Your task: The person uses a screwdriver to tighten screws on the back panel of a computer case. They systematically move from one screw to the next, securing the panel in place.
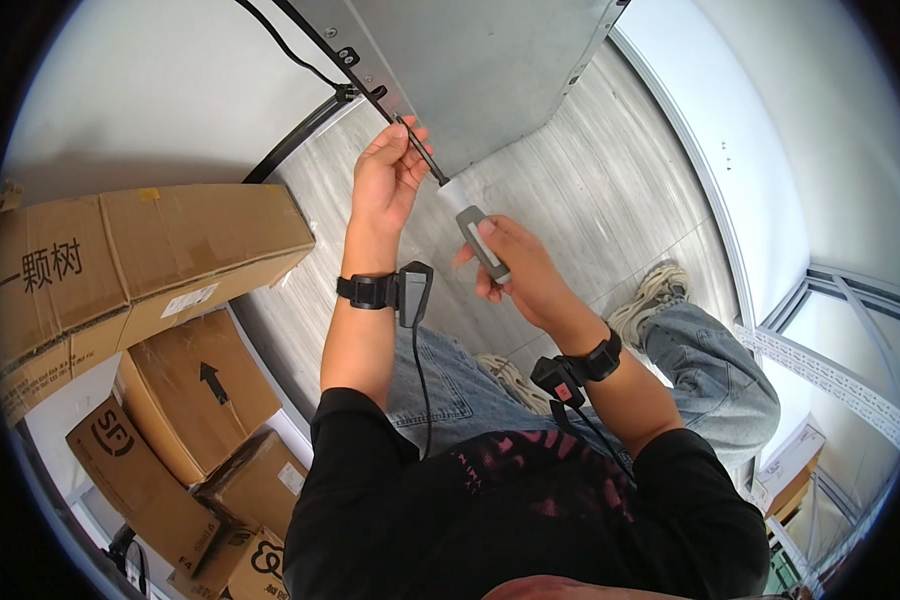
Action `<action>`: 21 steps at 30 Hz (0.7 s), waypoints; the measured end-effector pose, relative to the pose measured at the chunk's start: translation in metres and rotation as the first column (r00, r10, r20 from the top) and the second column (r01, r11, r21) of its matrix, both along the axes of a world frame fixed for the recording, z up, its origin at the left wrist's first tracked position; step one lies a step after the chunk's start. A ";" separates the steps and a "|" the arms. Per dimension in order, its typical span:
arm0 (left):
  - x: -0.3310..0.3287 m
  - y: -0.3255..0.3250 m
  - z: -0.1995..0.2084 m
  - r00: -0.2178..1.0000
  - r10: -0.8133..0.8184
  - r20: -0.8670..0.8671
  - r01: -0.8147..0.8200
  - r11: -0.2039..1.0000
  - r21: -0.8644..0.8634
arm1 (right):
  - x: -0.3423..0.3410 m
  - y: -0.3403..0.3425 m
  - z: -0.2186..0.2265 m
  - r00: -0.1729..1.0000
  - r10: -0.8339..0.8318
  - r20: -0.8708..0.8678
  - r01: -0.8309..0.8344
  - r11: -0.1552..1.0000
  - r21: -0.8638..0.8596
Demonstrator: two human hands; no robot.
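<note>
My right hand (520,265) is wrapped around the grey handle of a screwdriver (468,216), which has a pale collar and a long dark shaft. The shaft slants up and left toward a grey metal cabinet (470,75). Close to the cabinet's lower left edge, my left hand (382,180) has its thumb and fingers pinched at the far end of the shaft. Whether a small screw sits between those fingertips is too small to tell. A black cable (288,42) runs along the left of the cabinet to its corner.
Cardboard boxes (200,230) are stacked on the left. Under the cabinet lies a pale wood-look floor (630,150). A white wall panel (760,130) curves along the right, with a metal shelf frame (840,375) below it. My bent leg (715,375) is at the right.
</note>
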State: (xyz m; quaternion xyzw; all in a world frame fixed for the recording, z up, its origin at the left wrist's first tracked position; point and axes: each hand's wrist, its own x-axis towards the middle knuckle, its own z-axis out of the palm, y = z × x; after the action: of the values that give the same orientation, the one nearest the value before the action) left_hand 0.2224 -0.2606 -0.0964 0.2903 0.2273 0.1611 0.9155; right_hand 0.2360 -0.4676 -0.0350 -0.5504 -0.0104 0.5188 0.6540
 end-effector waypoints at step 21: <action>0.002 -0.009 0.008 0.988 -0.028 -0.152 0.054 0.983 0.176 | -0.011 0.001 -0.012 0.990 -0.080 0.118 0.098 0.983 -0.153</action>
State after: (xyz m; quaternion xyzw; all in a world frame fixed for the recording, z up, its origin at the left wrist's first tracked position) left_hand 0.2246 -0.2696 -0.0887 0.3873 0.2735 0.1399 0.8693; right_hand 0.2247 -0.4665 -0.0474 -0.6284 0.0190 0.4569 0.6293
